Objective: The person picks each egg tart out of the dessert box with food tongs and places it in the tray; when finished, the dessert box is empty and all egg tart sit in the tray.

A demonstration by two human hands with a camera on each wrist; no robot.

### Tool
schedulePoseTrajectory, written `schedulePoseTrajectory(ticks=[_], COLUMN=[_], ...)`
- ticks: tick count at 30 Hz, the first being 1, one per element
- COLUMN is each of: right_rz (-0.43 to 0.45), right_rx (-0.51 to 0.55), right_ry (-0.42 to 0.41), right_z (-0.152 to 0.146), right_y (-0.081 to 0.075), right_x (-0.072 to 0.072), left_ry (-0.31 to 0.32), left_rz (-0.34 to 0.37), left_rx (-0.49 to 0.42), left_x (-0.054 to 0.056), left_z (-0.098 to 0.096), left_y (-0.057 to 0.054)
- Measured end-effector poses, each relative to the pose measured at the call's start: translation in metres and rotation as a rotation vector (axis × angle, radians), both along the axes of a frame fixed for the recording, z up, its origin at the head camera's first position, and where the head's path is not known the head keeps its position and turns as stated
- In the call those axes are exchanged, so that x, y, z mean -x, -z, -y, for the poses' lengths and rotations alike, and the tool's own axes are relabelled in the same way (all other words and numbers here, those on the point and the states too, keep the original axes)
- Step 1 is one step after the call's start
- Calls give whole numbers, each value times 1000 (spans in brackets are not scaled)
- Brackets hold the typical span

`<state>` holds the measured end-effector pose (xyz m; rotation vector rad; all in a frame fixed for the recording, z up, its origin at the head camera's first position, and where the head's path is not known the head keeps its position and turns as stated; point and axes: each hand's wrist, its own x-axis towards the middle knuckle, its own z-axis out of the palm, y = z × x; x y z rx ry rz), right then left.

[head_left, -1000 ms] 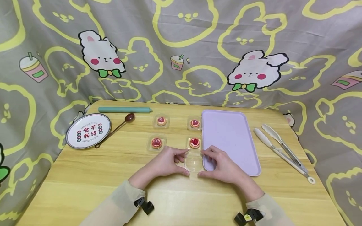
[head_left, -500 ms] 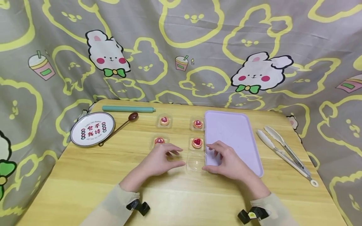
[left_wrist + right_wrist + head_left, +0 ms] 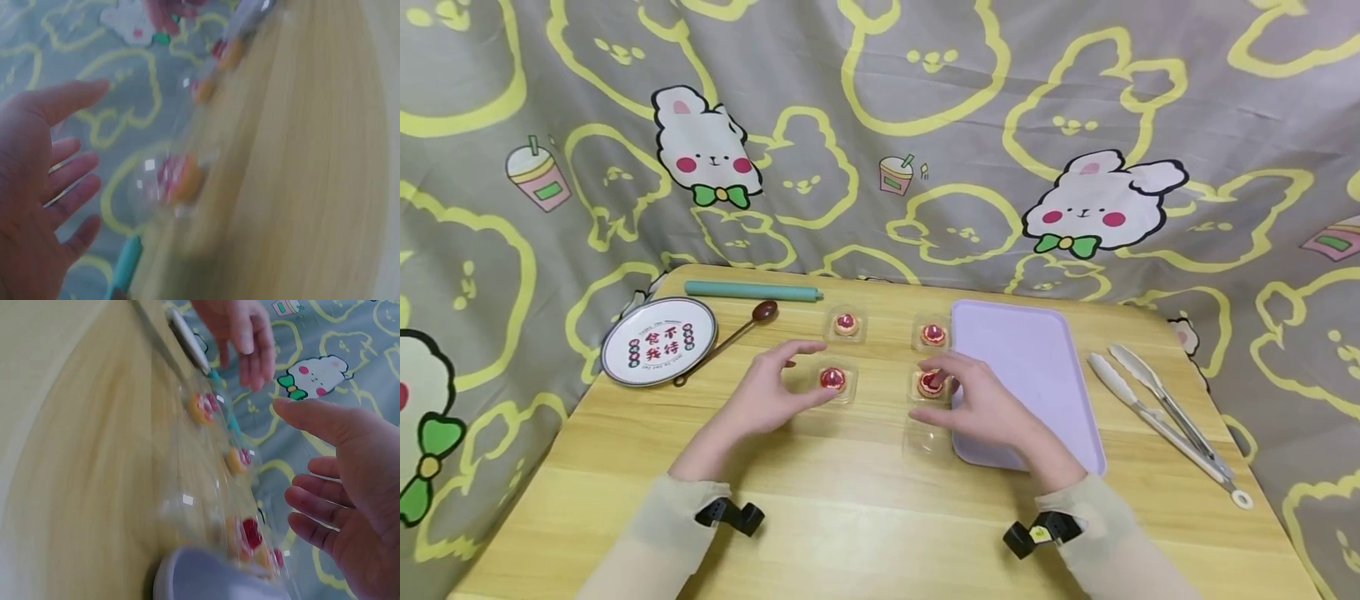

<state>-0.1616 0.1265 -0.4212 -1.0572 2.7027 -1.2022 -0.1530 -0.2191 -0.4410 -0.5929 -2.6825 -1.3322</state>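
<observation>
My left hand (image 3: 767, 392) hovers beside the front-left red-topped tart (image 3: 832, 380), which sits in a clear plastic box. Thumb and fingers are spread apart with nothing between them; the left wrist view shows a gap to the nearest boxed tart (image 3: 178, 178). Over the front-right tart (image 3: 929, 383) and the purple tray's left edge, my right hand (image 3: 981, 400) is held with fingers apart, partly hiding that tart. Nothing is in its grasp in the right wrist view either. Just below it lies a clear plastic box (image 3: 925, 443) with no tart visible inside.
Two more boxed tarts, one back left (image 3: 846, 325) and one back right (image 3: 933, 335), stand behind. The purple tray (image 3: 1030, 375) lies to the right, then tongs (image 3: 1165, 425). At left are an oval plate (image 3: 658, 342), a brown spoon (image 3: 730, 340) and a green rod (image 3: 752, 291).
Both hands have come off the clear box at the front. The left moved left and away toward the front-left tart; the right rose slightly over the front-right one. The head view shifted slightly.
</observation>
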Motion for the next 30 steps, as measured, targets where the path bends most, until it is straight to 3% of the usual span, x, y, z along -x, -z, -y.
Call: schedulePoseTrajectory(ticks=[8, 14, 21, 30], right_rz=[152, 150, 188, 184], right_rx=[-2, -84, -176, -272], right_ry=[-58, -78, -102, -92], right_z=[31, 53, 83, 112], right_y=[6, 10, 12, 24], right_x=[17, 28, 37, 48], left_ry=[58, 37, 7, 14], left_rz=[197, 210, 220, 247], left_rx=[49, 105, 105, 118], left_x=[17, 26, 28, 27], left_z=[15, 13, 11, 8], left_y=[23, 36, 45, 46])
